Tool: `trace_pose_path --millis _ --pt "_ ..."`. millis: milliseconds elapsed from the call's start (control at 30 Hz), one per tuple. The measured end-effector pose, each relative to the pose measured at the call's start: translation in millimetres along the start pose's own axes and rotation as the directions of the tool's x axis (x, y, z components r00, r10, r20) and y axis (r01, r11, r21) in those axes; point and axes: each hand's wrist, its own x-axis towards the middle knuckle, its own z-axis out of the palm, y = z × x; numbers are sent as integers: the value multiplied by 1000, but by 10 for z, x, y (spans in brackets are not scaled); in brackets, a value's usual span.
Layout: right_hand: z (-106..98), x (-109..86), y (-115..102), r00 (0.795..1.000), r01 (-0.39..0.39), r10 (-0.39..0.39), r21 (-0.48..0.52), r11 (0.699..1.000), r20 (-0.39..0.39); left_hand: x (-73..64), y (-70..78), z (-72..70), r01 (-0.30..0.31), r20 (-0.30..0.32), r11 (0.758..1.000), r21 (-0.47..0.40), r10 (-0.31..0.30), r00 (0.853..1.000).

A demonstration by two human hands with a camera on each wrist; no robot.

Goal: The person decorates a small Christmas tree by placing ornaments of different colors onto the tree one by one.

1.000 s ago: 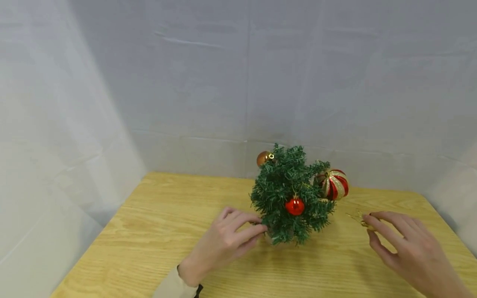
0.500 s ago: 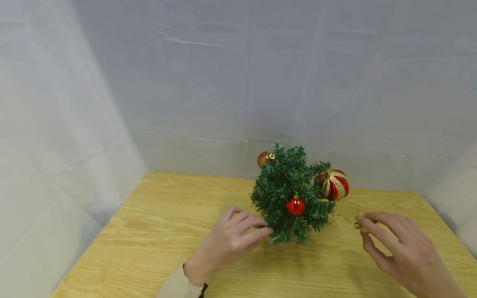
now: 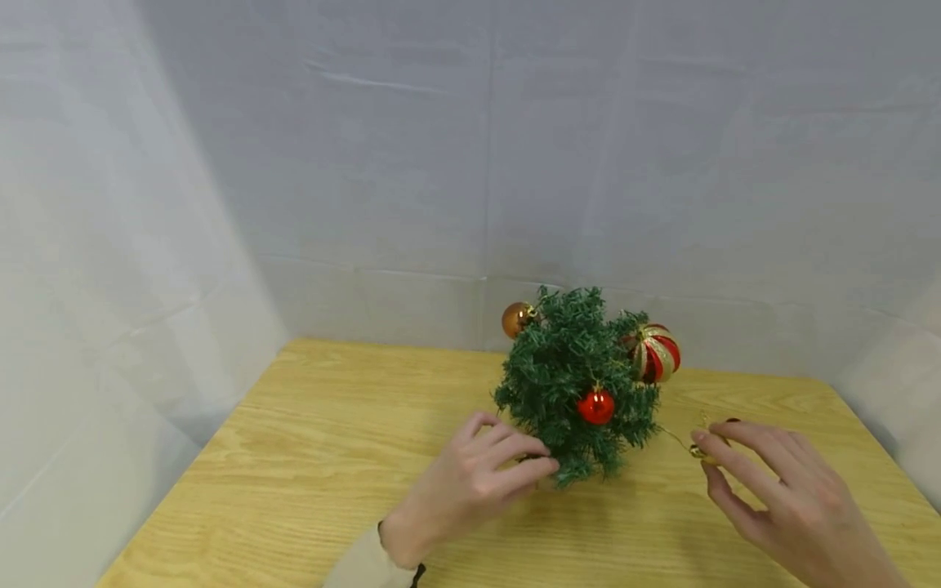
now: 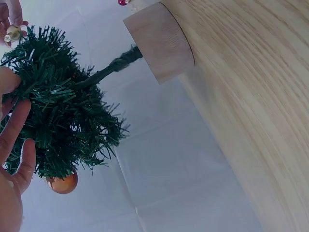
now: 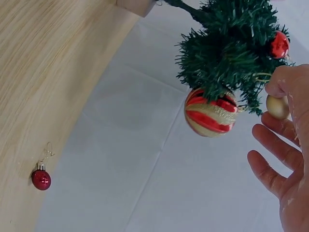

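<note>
A small artificial Christmas tree [image 3: 566, 367] with a round wooden base [image 4: 161, 43] stands on the table. My left hand [image 3: 481, 474] grips its lower left branches, fingers partly hidden in the foliage. My right hand [image 3: 779, 482] pinches a small gold bauble [image 5: 277, 106] between thumb and fingers, its thin gold loop [image 3: 672, 435] reaching toward the right-hand branches. On the tree hang a shiny red bauble [image 3: 596, 406] in front, an orange-gold bauble [image 3: 518, 319] at upper left and a large red-and-gold striped bauble [image 3: 656, 353] at right.
A dark red bauble [image 5: 41, 179] with a gold loop lies on the wooden table [image 3: 331, 433] to the right of the tree, mostly hidden behind the right hand in the head view. A pale cloth backdrop [image 3: 397, 180] rises behind the table's far edge.
The tree has turned slightly, its front red bauble shifting right and the striped one left. My left hand has moved right with the branches; my right hand has brought the gold bauble left, nearer the tree.
</note>
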Motion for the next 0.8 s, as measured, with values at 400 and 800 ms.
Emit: trace_pose_path --millis 400,800 --pt "5 91 -196 1000 -17 17 -12 1000 7 19 -63 39 -47 -8 998 -36 47 999" --pt "7 162 -370 999 -52 52 -32 998 -5 -76 -215 16 -59 -49 990 -127 53 997"
